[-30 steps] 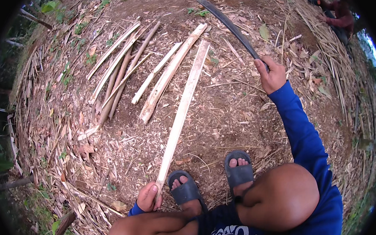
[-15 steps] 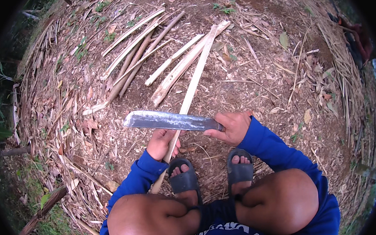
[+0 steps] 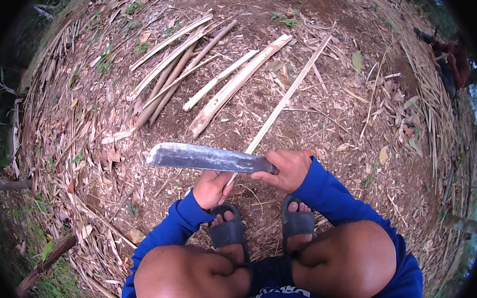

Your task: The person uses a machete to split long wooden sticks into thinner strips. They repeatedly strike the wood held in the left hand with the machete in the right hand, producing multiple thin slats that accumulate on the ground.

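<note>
My right hand (image 3: 288, 169) is closed round the handle of a machete (image 3: 203, 155). Its broad, worn blade points left and lies across a long pale wooden strip (image 3: 290, 94). Below the blade my left hand (image 3: 212, 189) grips the near part of that strip. From there the strip slants up and away to the right, its far end over the ground. The blade hides the spot where it crosses the strip, and part of my left fingers is out of sight under it.
Two split pale sticks (image 3: 240, 86) lie just beyond the blade. Farther left is a loose pile of sticks (image 3: 173, 71), some with bark. Wood chips and dry leaves cover the ground. My sandalled feet (image 3: 230, 231) are close below my hands. Dark branches (image 3: 46, 264) lie at the left.
The strip's far end has swung right, away from the split sticks, and its near end no longer shows beside my left leg. The machete has shifted slightly left and down.
</note>
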